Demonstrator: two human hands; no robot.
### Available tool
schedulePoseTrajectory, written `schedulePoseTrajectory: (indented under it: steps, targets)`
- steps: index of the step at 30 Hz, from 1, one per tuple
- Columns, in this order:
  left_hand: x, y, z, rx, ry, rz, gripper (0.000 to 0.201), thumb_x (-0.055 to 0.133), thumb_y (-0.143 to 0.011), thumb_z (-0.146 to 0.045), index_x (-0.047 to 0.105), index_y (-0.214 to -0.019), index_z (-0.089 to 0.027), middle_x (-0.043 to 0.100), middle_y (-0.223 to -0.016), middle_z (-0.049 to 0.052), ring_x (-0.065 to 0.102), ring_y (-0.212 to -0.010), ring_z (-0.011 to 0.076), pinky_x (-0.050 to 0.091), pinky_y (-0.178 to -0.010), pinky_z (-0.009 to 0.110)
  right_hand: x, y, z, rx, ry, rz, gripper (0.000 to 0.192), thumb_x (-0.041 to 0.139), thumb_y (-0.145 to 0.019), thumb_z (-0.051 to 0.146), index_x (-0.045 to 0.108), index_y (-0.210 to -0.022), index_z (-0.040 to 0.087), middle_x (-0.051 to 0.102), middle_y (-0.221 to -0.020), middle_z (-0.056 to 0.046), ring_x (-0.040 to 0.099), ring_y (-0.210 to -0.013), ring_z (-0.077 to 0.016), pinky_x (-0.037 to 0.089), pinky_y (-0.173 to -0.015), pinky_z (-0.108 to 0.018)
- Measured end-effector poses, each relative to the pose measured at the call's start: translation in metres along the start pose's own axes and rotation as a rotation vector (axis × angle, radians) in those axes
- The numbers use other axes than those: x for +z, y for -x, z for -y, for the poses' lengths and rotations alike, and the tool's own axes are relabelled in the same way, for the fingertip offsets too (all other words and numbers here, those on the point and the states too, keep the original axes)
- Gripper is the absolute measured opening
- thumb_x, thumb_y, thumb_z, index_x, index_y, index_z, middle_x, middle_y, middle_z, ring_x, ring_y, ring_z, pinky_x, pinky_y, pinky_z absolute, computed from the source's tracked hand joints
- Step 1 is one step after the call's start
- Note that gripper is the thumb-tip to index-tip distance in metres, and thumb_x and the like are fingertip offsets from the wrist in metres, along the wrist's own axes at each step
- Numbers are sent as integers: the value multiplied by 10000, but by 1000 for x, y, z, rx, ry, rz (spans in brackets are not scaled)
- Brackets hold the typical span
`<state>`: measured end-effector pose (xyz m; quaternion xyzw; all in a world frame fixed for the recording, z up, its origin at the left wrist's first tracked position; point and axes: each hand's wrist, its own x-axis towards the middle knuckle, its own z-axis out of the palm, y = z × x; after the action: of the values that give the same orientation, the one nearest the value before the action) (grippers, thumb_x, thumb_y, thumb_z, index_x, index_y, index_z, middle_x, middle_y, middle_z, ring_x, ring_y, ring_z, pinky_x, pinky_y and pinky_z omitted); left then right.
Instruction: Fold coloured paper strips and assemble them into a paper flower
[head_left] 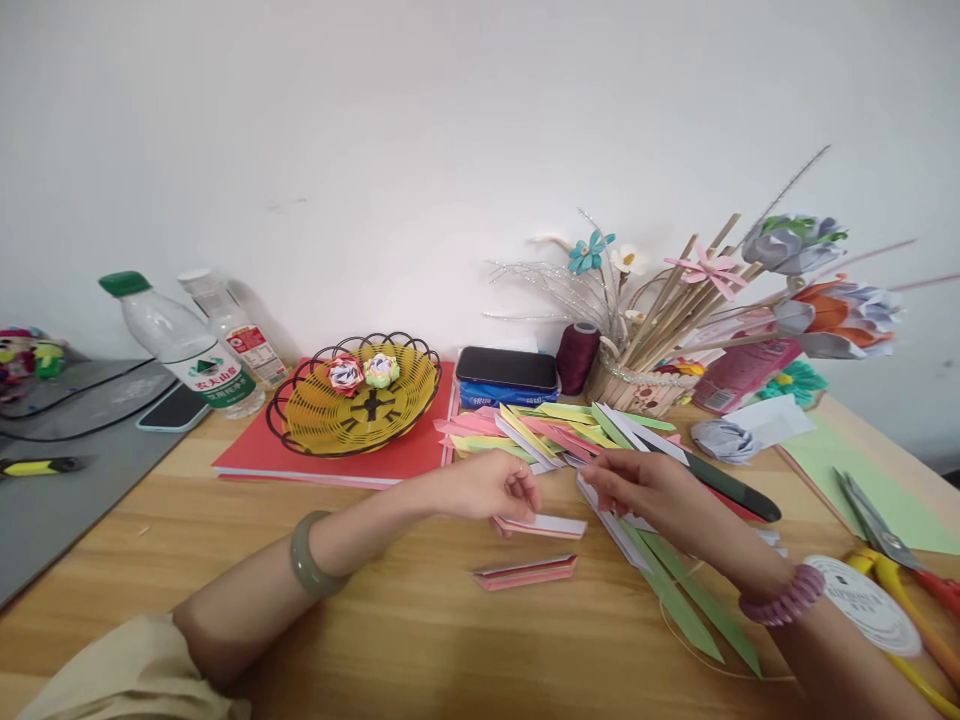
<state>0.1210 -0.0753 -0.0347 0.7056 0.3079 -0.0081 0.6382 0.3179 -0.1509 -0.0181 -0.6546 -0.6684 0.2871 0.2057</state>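
Pink paper: a folded pink strip [541, 524] lies at the centre of the frame, its left end pinched by the left hand [491, 484]; a second folded pink strip [525, 572] lies just below it on the table, apart from both hands.
Left hand pose: the forearm comes from the lower left, with a green bangle [309, 556] on the wrist; the fingers are curled down and grasp the strip's end.
Right hand pose: the right hand [649, 490] enters from the lower right, with a pink coil band [780, 598] on the wrist; its fingertips are bent together over white and green strips [675, 590], but I cannot tell if they grip any.
Surface: a light wooden table [375, 600]; a heap of coloured strips [555, 430] is behind the hands.
Room: a plain white wall [375, 150]; a wire basket [360, 395] stands left of centre, scissors [885, 545] lie at the right edge.
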Motion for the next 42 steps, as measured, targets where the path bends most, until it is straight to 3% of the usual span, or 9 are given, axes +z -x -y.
schedulePoseTrajectory:
  steps: [5,10,15,20,26,31,36,39,42]
  targets:
    - [-5,8,-3,-16,-204,11,149,600,-597,-134,562,-742,-143,547,-612,-20,528,-543,107,390,-499,206,-3,-3,-12,110,244,-265,259,440,-797,417,599,-732,223,624,-644,-22,542,-592,-192,326,-520,-280]
    - [-5,15,-10,-1,-630,7,151,603,-638,-170,609,-788,-161,622,-734,13,555,-667,135,357,-531,198,0,-4,-14,108,369,-322,234,436,-800,393,597,-722,243,641,-663,-11,562,-616,-203,319,-508,-273]
    - [-5,13,-6,28,-714,60,154,624,-640,-190,610,-794,-185,627,-721,-9,543,-644,122,321,-506,186,-1,-4,-15,109,434,-372,234,432,-804,387,607,-760,237,657,-668,-19,572,-605,-208,319,-494,-273]
    - [-8,12,-5,53,-595,6,92,614,-640,-234,611,-711,-176,618,-696,-8,521,-626,123,322,-523,198,-4,-3,-13,95,452,-357,237,428,-811,385,612,-781,239,662,-688,-14,585,-605,-188,328,-501,-266]
    - [-7,10,-8,80,-406,-162,177,453,-757,-288,570,-764,-156,581,-675,-5,519,-607,108,360,-534,191,3,4,-6,41,472,-184,323,501,-745,474,551,-539,229,609,-559,-11,539,-516,-178,266,-441,-256]
    - [-4,5,-6,79,-258,-203,189,471,-751,-309,550,-746,-137,554,-617,-9,514,-565,99,388,-517,188,5,6,-7,-13,418,-107,218,528,-718,292,534,-511,222,592,-546,4,501,-495,-160,250,-455,-264]
    - [1,3,-10,99,-91,-193,178,498,-739,-300,554,-735,-131,614,-717,30,542,-619,103,416,-547,197,0,5,-1,-34,246,-129,257,413,-817,342,562,-650,216,615,-618,-10,543,-558,-158,352,-505,-268]
    - [10,2,-10,89,86,-196,214,577,-686,-310,573,-790,-123,622,-748,43,544,-608,110,426,-527,212,4,6,8,-68,0,-142,242,382,-844,366,549,-774,206,633,-686,-6,575,-608,-141,418,-539,-245]
    - [20,1,-8,115,193,-176,264,633,-643,-284,593,-850,-125,640,-793,52,572,-648,127,438,-539,221,17,7,17,-124,-264,-122,158,461,-802,318,549,-757,194,632,-711,-5,583,-646,-134,445,-570,-235]
